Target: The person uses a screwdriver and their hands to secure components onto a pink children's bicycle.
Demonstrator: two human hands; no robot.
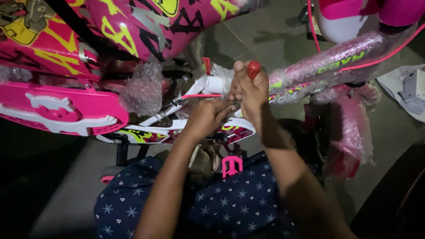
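Red-handled screwdriver (253,69) stands upright in my clenched right hand (250,90), while my left hand (208,116), just left and nearer, pinches the white frame tube (195,90).

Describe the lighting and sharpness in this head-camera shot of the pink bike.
Head view: dim, light falls mostly on the pink bicycle frame and both hands; the left hand and right hand, gripping a red-handled tool, are slightly soft; bubble wrap shows faint sheen; lower corners sink into near-black shadow.

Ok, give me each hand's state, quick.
Left hand: fingers curled against the bike frame; grip cannot be told.
Right hand: closed on a red-handled tool.
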